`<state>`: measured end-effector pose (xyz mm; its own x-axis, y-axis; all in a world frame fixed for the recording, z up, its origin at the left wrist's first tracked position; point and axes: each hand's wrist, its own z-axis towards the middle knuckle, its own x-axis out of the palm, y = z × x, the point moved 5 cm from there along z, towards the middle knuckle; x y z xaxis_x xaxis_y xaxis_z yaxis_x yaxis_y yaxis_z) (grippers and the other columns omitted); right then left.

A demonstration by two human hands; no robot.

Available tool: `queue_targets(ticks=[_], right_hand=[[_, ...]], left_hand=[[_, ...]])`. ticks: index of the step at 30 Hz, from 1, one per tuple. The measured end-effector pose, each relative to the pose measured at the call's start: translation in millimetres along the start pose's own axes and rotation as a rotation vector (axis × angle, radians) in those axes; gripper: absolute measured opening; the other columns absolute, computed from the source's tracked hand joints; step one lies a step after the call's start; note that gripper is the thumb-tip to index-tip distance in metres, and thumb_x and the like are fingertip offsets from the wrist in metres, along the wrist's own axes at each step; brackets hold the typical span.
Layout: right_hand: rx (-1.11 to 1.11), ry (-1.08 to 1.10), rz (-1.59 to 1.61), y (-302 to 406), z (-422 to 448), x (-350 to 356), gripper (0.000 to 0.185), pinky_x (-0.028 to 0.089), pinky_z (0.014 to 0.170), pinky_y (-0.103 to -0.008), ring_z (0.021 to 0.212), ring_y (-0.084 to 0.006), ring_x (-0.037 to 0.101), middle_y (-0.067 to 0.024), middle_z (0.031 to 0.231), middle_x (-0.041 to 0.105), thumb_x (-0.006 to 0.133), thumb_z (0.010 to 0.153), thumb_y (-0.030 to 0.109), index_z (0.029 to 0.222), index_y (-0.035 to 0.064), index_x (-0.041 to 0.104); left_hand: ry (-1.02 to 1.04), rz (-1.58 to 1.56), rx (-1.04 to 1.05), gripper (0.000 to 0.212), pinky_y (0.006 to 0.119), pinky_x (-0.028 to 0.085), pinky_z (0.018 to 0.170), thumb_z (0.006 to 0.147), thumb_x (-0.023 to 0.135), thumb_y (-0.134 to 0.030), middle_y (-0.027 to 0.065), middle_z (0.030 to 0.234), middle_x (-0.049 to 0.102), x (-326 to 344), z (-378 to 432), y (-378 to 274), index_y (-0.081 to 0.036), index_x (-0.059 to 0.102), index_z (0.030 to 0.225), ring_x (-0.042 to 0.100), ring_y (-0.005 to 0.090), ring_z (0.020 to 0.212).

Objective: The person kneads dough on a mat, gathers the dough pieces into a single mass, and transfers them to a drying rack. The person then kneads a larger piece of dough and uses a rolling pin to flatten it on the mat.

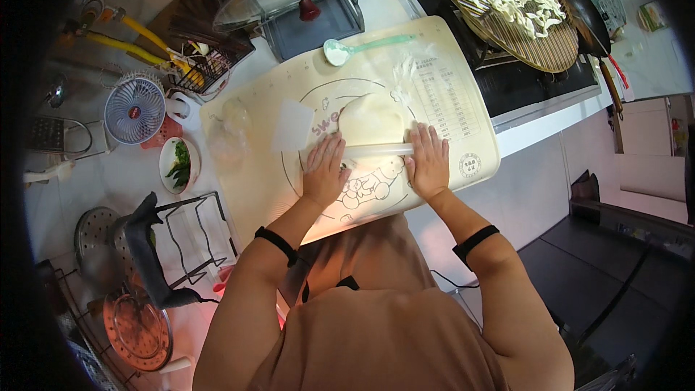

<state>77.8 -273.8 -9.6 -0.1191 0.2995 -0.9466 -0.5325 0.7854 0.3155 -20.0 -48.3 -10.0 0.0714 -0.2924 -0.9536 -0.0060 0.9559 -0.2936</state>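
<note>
A smooth, pale disc of dough (372,114) lies on a cream printed kneading mat (260,190). Across its near edge runs a whitish rolling pin (379,150). My left hand (324,171) presses on the pin's left end, fingers stretched forward. At the other end, my right hand (429,163) lies over the pin with its fingers also extended. Left of the dough is a flat white scraper (293,126), and a clear plastic bag (231,122) rests farther left. A green-handled spoon (337,53) with white powder in its bowl lies near the mat's far edge.
To the right, a round slatted tray (548,57) with strips of dough sits over a black cooktop (516,100), beside a dark wok (592,16). On the left stand a small fan (136,110), a bowl (164,167) of cut greens and a wire rack (201,244).
</note>
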Motion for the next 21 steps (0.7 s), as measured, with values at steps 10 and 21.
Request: queue_targets(ticks=[10,21], right_hand=[[-0.145,-0.156,0.028,-0.8,-32.1,-7.0,0.047,0.034,0.105,-0.0574,0.122,-0.0337,0.05,-0.0155,0.128,0.055,0.06,0.087,0.02,0.131,0.006,0.051],[-0.221,-0.201,-0.08,-7.2,-40.4,-47.2,0.032,0.04,0.078,-0.041,0.088,-0.022,0.056,-0.0034,0.093,0.057,0.062,0.078,0.014,0.11,0.0129,0.063]], left_hand=[[-0.069,-0.197,-0.053,0.056,0.047,0.042,0.102,0.081,0.071,-0.023,0.0102,0.132,0.054,-17.9,14.4,-1.6,-0.005,0.051,0.131,0.054,0.0304,0.119],[0.251,-0.387,-0.258,0.047,0.044,0.048,0.087,0.076,0.078,-0.022,0.0205,0.11,0.065,-14.0,126.8,-17.7,-0.002,0.058,0.113,0.062,0.0347,0.106]])
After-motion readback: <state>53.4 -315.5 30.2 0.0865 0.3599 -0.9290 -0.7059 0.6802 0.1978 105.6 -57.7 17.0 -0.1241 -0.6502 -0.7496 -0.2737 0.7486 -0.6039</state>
